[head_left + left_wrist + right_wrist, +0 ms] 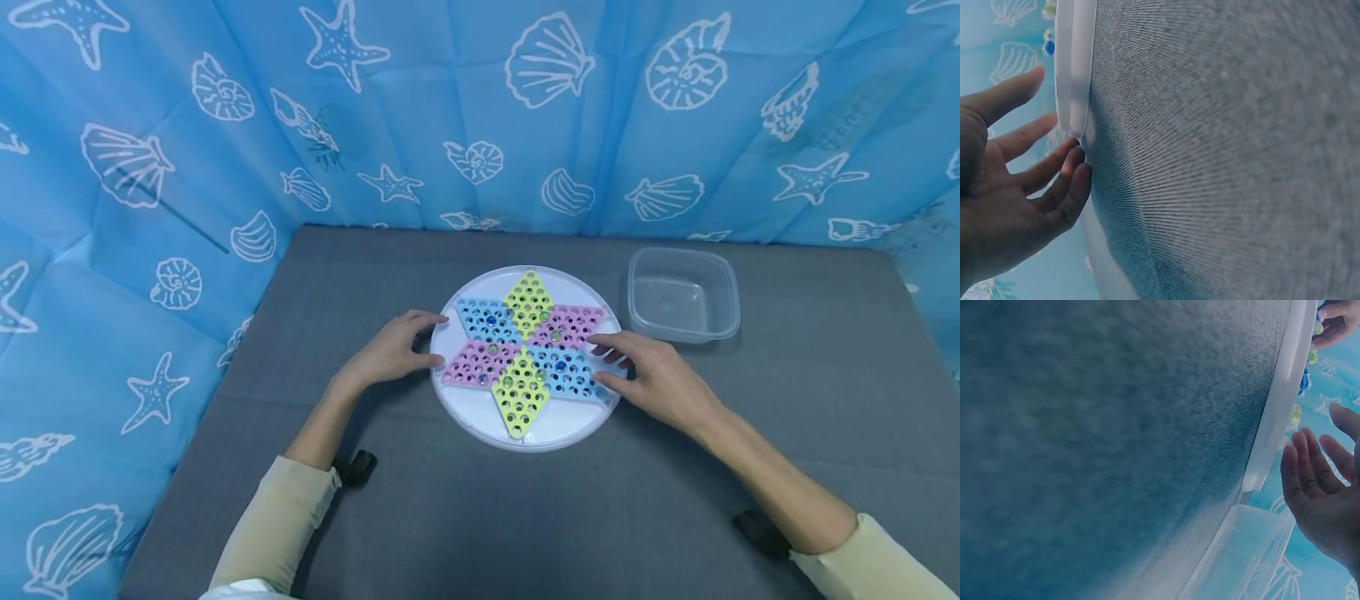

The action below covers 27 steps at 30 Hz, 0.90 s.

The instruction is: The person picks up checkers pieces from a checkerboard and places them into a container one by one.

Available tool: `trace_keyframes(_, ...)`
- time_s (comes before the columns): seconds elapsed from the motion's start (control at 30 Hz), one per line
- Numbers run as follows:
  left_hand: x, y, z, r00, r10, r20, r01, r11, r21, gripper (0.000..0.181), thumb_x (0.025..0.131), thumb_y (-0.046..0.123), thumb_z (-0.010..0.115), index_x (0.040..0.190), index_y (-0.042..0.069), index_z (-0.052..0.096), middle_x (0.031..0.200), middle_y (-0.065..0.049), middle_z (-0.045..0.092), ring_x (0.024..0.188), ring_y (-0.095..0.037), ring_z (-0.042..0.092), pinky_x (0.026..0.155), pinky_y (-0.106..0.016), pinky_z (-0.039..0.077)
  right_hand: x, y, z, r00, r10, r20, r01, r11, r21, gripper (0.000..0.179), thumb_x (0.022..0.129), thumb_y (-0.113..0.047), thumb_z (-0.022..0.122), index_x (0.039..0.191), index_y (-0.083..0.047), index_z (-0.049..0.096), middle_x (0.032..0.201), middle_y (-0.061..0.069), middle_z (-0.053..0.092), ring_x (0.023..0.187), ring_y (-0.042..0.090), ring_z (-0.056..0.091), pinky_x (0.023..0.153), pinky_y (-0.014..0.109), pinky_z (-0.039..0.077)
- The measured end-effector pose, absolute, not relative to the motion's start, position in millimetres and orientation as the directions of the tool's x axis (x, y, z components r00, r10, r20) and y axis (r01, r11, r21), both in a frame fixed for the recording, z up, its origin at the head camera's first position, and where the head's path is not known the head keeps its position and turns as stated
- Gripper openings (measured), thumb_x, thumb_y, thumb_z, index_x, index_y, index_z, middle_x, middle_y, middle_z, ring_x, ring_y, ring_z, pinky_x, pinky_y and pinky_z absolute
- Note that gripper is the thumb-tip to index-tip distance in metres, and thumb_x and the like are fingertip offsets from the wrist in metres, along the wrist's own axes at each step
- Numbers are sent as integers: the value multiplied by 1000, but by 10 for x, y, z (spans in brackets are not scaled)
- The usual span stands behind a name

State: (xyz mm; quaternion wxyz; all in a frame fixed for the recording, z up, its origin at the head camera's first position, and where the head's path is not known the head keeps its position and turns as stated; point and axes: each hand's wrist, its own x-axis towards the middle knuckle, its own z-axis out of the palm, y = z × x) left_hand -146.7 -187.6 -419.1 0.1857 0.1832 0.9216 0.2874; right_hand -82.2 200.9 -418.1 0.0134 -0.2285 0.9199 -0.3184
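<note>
A round white Chinese checkers board (465,408) with a pink, blue and yellow star of holes lies in the middle of the table. Several glass marbles sit on it, among them a dark blue marble (491,320) and another blue marble (560,367). At the board's left rim is my left hand (393,346), its fingers spread and only loosely bent; in the left wrist view some fingertips are close to the rim, and contact is unclear. My right hand (660,379) hovers over the board's right side with relaxed fingers, holding nothing visible.
A clear plastic container (682,296) stands behind and to the right of the board. Grey cloth (517,517) covers the table. Blue curtains (465,108) with white shells and starfish hang behind and at the left.
</note>
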Motion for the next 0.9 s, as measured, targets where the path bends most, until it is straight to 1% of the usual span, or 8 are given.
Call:
trace_keyframes(0.2,-1499,-1877,-4179,-863,449,-233,232,760,607,65,86,23,78,144,9,50,148,-16,43,133,-33,44,107,-52,35,-911,1957,-4186,-893,-445,63,-370,649,-665,43,86,-11,77,127,-6,65,105,5,70,90,17,66,77,39,54)
trace_keyframes(0.37,-1509,-1872,-4174,-863,453,-222,235,750,618,65,87,18,77,144,7,49,146,-18,43,126,-34,50,102,-50,42,-966,1918,-4200,-887,-458,60,-375,638,-673,38,86,-10,77,123,-6,68,102,4,71,87,15,65,76,38,53)
trace_keyframes(0.53,-1495,-1877,-4189,-858,443,-261,191,745,639,66,86,14,78,144,8,48,143,-18,42,121,-34,53,96,-47,47,-991,1853,-4234,-882,-469,37,-361,624,-693,36,86,-9,77,121,-4,69,100,4,71,86,14,65,76,36,53)
trace_keyframes(0.73,-1516,-1892,-4219,-865,422,-272,149,732,664,67,84,11,79,144,10,49,135,-17,43,114,-31,53,90,-44,48,-1025,1771,-4252,-886,-464,6,-338,638,-692,38,84,-10,78,121,-5,69,100,3,71,86,12,64,76,34,53)
trace_keyframes(0.9,-1534,-1898,-4217,-861,417,-290,127,730,671,69,84,12,78,146,10,47,133,-18,43,112,-30,52,88,-42,47,-1064,1750,-4242,-876,-482,-24,-333,639,-693,39,84,-11,79,121,-5,69,104,3,71,85,12,64,76,34,52)
